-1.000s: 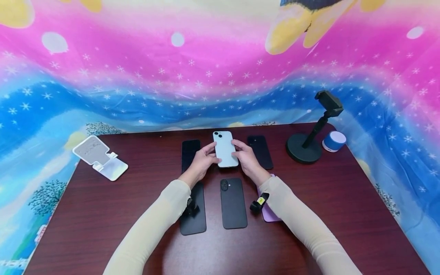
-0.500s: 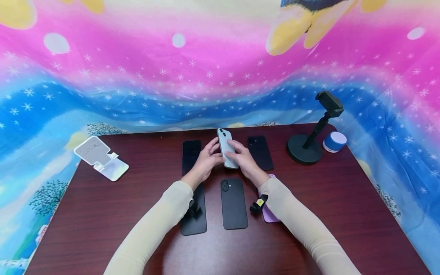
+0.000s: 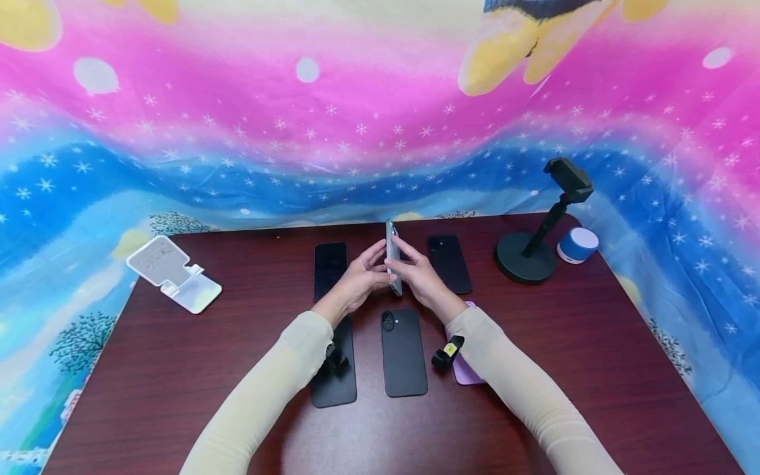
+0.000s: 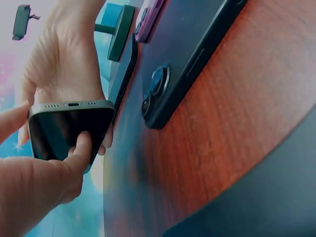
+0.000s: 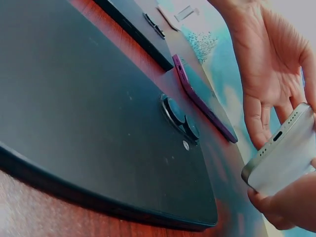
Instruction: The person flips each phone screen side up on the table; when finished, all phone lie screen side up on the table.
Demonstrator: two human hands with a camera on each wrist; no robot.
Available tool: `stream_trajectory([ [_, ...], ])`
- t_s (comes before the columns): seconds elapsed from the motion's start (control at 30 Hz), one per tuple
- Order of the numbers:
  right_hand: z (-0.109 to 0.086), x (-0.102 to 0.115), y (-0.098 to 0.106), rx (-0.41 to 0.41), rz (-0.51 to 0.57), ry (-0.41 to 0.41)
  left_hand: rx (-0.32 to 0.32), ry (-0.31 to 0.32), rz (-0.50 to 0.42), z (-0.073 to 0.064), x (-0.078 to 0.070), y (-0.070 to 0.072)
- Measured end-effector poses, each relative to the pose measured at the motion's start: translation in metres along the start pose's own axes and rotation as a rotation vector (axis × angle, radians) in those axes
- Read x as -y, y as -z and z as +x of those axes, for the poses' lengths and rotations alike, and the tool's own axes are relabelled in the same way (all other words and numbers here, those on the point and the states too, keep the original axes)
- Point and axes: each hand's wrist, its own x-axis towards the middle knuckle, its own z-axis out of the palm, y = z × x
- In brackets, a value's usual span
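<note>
A pale smartphone (image 3: 392, 251) stands almost edge-on above the table, held between both hands. My left hand (image 3: 359, 277) holds it on the dark screen side; in the left wrist view a digit presses the screen (image 4: 59, 131) and another touches its edge. On the pale back, my right hand (image 3: 420, 274) grips with fingers and thumb spread. The charging port end faces the wrist cameras. Below the hands lies a dark smartphone (image 3: 405, 356), back up. A purple phone (image 3: 467, 373) sits partly under my right sleeve, and a black phone (image 3: 335, 389) under my left wrist.
Other black phones lie farther back, one on the left (image 3: 329, 264) and one on the right (image 3: 449, 264). A white folding stand (image 3: 192, 293) is at far left. At right are a black phone holder (image 3: 525, 260) and a blue-and-white cylinder (image 3: 577, 245). A printed cloth (image 3: 356, 165) hangs behind.
The pale phone has turned from showing its back to standing nearly edge-on, its screen side toward the left. My hands have come closer together around it. The other phones have not moved.
</note>
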Motion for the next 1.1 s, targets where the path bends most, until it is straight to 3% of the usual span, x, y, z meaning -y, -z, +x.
stream_trajectory([
  [0.27, -0.0007, 0.0005, 0.0018, 0.033, 0.163, 0.04, 0.055, 0.004, 0.052, -0.0002, -0.0029, -0.0001],
  [0.4, -0.0016, 0.0013, 0.0014, 0.036, 0.204, 0.027, 0.042, 0.03, 0.089, 0.0007, -0.0026, 0.001],
  [0.63, -0.0063, 0.0048, -0.001, 0.094, 0.248, 0.005, -0.008, 0.064, 0.267, 0.0018, -0.0023, 0.006],
  [0.83, -0.0078, 0.0032, -0.0009, 0.117, 0.265, 0.001, -0.014, 0.024, 0.36, 0.0029, -0.0013, 0.007],
  [0.97, -0.0075, 0.0014, 0.0006, 0.118, 0.266, 0.032, -0.053, -0.019, 0.426, 0.0032, -0.0006, 0.008],
  [1.1, -0.0077, 0.0029, 0.0003, 0.101, 0.215, 0.033, -0.094, -0.037, 0.432, 0.0033, 0.0008, 0.0095],
])
